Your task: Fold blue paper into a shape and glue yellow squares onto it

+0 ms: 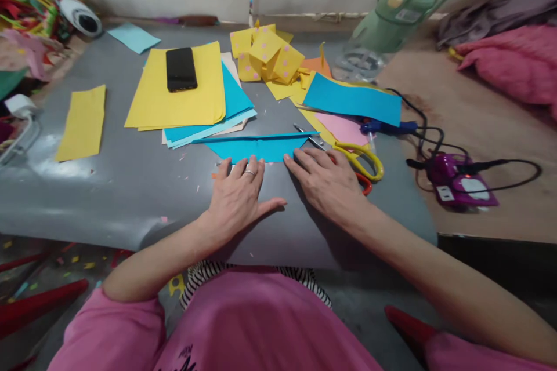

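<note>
Between nine and ten o'clock, a loose yellow strip (82, 124); toward eleven, yellow sheets (148, 93), unfolded. Here's my left hand (235, 192), palm down, fingers fanned, tips at the near edge of the folded blue paper (265, 152) at twelve: far edge already turned into a narrow ridge. Beyond, polka-dot paper shapes (270, 55), already folded. My right hand (328, 179), palm down, fingers outstretched, meets the blue paper's right end. Yellow-handled scissors (378, 165) just beside. Any folds left? I can't tell.

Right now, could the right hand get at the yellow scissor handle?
Probably yes: the yellow scissor handle lies beside the right hand, with nothing over it, though that hand rests at the folded blue paper.
</note>
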Action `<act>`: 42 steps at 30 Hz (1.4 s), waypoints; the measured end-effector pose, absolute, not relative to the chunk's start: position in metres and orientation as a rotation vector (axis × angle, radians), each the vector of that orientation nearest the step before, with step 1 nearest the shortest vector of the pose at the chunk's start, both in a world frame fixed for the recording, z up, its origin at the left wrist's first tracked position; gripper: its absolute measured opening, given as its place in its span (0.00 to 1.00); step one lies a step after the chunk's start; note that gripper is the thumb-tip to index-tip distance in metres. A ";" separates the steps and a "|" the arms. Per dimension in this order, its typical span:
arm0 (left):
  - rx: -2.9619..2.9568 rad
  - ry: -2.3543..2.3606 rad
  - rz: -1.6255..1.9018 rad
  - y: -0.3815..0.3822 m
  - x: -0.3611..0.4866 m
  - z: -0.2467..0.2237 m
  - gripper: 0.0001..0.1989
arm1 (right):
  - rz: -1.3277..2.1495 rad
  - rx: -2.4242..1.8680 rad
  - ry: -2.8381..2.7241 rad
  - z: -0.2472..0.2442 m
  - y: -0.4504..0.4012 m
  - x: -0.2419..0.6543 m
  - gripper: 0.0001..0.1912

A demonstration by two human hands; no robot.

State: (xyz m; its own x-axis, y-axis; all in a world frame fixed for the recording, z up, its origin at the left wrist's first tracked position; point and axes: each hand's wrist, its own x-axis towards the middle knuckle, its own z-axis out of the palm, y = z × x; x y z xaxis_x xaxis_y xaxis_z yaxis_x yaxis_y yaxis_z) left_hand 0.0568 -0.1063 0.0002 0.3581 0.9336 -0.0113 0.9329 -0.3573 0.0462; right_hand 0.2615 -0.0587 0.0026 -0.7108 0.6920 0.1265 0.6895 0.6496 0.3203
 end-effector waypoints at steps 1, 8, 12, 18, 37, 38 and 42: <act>2.540 1.757 0.031 -0.106 0.056 0.000 0.46 | 0.553 1.196 2.831 0.004 -0.059 0.262 0.19; 2.409 1.786 0.039 -0.108 0.057 0.003 0.43 | 0.442 1.196 2.726 0.010 -0.057 0.251 0.21; 2.368 1.842 0.060 -0.111 0.062 0.002 0.41 | 0.444 1.204 2.695 0.012 -0.057 0.244 0.20; 2.516 1.754 0.387 -0.100 0.037 0.014 0.25 | 0.417 1.367 2.846 0.021 -0.041 0.241 0.20; 2.311 1.809 -0.076 -0.006 0.020 0.035 0.13 | -0.129 1.093 3.147 0.003 -0.010 0.238 0.12; 2.306 1.792 -0.095 -0.007 0.018 0.035 0.13 | -0.141 1.056 3.152 0.003 -0.007 0.239 0.12; 2.315 1.785 0.009 -0.012 0.015 0.035 0.14 | -0.225 0.968 3.161 0.001 0.006 0.242 0.12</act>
